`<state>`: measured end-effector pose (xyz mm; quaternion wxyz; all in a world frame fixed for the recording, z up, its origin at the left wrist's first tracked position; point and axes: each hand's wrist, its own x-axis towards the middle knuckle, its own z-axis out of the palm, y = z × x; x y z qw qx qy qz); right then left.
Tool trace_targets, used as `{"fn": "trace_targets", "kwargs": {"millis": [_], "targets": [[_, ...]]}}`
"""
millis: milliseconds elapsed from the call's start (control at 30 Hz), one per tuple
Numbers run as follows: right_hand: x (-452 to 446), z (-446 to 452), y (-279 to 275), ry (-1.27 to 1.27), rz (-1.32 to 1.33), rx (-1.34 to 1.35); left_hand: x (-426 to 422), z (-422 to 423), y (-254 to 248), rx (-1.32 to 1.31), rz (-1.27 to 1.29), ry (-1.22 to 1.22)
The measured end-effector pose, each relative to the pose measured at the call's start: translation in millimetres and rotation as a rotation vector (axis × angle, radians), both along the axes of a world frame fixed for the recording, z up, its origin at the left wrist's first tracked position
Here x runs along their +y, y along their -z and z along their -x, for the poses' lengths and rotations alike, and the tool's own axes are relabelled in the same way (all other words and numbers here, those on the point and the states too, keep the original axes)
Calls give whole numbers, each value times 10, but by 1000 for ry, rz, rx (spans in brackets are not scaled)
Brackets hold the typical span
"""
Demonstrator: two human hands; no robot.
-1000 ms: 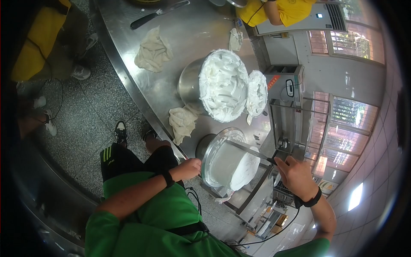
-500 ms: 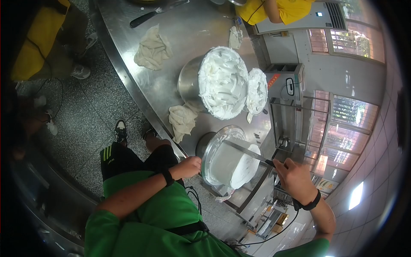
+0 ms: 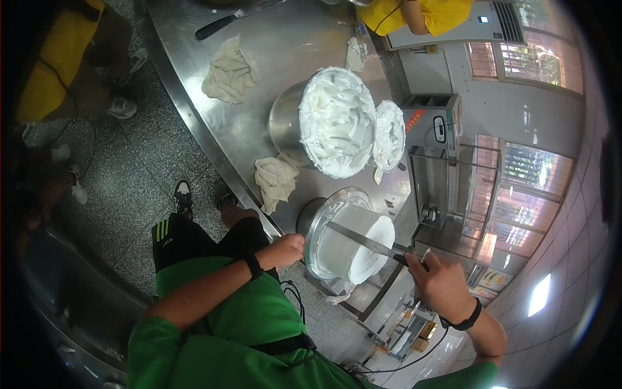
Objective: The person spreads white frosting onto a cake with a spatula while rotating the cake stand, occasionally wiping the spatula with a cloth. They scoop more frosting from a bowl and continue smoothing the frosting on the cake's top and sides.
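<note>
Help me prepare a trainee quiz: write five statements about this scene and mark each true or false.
1. The right hand holds a spatula. True.
2. Both hands grip the spatula. False: the left hand is at the rim of the cake stand.
3. White cream fills the metal bowl. True.
4. The spatula's blade is inside the bowl. False: it is at the side of the white-coated cake.
5. Both wrists wear black bands. True.

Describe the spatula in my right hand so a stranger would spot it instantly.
On the steel table, find the turntable bearing a white cake. The long, thin spatula, held in your right hand, crosses the cake. The other spatula lies on the table near a cloth; only this one is held.
</note>
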<state>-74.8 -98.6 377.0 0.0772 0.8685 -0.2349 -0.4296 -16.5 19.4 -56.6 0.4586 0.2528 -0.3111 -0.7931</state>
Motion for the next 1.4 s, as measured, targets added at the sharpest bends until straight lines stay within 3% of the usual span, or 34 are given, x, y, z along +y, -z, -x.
{"fn": "trace_targets", "kwargs": {"millis": [267,333,433,533,633,700,733,800,967,1067,1200,1267,1400], "targets": [[156,33,5,1,-22,5,-2,38,233,101,58,59],[168,17,-10,3,-21,-1,-56,-145,-14,235,-158,98],[146,-26,-78,12,-19,14,-100,-240,-173,331,-266,22],[99,-75,-136,28,25,-21,-199,-376,-303,132,-124,39],[10,-116,-188,149,74,-90,-248,-462,-414,200,-185,6],[-105,-28,-252,463,-43,-332,-237,-442,-442,259,-251,-46],[-127,25,-296,460,-42,-333,-232,-449,-456,317,-315,-100],[-129,112,-371,1028,-82,-459,-236,-505,-471,254,-307,-75],[-30,167,-498,1394,-172,-511,-191,-511,-355,141,-272,58],[251,407,-391,1435,-169,-677,-96,-430,-173,26,-241,58],[831,613,124,1380,-88,-1074,-181,-731,-333,-215,-157,176],[1086,589,572,1260,-37,-1254,-224,-903,-475,-250,-187,185],[1330,264,1376,904,173,-1332,-276,-1149,-393,-345,-89,182]]}}
